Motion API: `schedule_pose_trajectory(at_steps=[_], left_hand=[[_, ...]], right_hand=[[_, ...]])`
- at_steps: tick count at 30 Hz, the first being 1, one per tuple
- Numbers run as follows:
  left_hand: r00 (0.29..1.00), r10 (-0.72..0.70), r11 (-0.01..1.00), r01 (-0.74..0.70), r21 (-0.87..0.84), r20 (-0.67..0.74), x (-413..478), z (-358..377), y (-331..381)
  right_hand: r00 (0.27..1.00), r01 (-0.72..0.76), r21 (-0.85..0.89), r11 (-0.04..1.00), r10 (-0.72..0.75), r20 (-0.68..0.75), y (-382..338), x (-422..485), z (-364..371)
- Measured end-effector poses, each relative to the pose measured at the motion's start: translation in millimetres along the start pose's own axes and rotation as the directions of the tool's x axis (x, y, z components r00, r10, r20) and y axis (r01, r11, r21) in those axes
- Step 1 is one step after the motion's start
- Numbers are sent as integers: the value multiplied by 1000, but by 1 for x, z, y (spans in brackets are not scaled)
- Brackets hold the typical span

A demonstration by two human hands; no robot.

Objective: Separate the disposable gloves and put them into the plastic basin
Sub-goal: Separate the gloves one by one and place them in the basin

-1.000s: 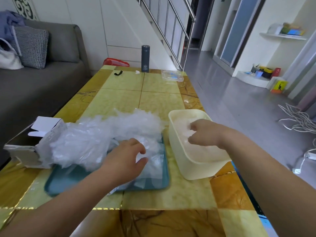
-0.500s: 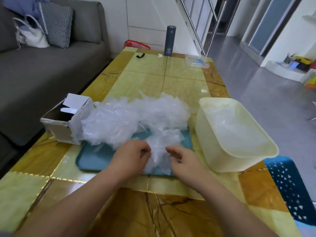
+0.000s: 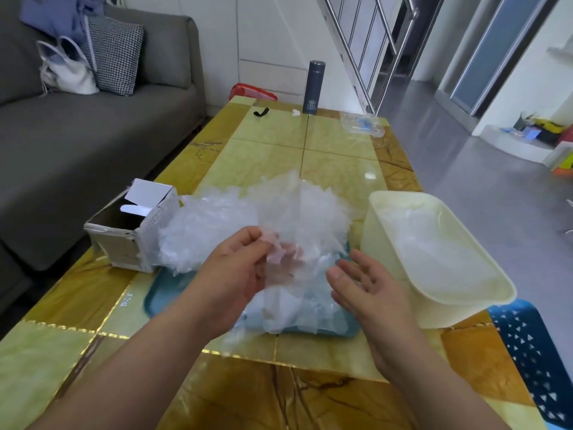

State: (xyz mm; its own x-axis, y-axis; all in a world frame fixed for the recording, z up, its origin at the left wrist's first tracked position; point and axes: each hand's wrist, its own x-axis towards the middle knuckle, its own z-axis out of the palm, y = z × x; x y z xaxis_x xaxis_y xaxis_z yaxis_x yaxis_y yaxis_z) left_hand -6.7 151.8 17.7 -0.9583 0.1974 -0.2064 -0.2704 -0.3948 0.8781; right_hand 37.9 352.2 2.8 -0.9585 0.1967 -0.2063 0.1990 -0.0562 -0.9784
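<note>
Clear glove [image 3: 285,301] pinched in left hand [image 3: 235,274] | right hand [image 3: 369,290] spread just beside it | cream basin [image 3: 383,243] right of hands

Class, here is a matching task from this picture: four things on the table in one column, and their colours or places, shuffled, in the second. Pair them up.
Column one:
1. basin
2. tray
3. flask
4. box

Column two:
a. dark grey, upright at the far end of the table
b. cream, right of the tray
c. open, left of the glove pile
d. teal, under the glove pile

Pairs: 1-b, 2-d, 3-a, 4-c
</note>
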Motion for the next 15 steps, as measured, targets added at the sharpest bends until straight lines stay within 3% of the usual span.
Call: schedule_pose_trajectory(at_steps=[3, 6, 8, 11, 15], left_hand=[[979, -141, 988, 148, -40, 145, -4, 4, -10], [910, -287, 952, 234, 199, 301, -5, 0, -25], [886, -340, 917, 238, 319, 317, -5, -1, -27], [898, -335, 921, 250, 298, 284, 1, -6, -22], [944, -201, 874, 52, 484, 261, -4, -1, -25]], right_hand=[[983, -135, 123, 983, 117, 141, -2, 0, -4], [948, -219, 236, 947, 149, 281, -3, -1, -7], [959, -193, 229, 954, 134, 250, -1, 2, -9], [985, -145, 141, 979, 129, 116, 4, 7, -10], [992, -123, 113, 986, 123, 9, 7, 10, -11]])
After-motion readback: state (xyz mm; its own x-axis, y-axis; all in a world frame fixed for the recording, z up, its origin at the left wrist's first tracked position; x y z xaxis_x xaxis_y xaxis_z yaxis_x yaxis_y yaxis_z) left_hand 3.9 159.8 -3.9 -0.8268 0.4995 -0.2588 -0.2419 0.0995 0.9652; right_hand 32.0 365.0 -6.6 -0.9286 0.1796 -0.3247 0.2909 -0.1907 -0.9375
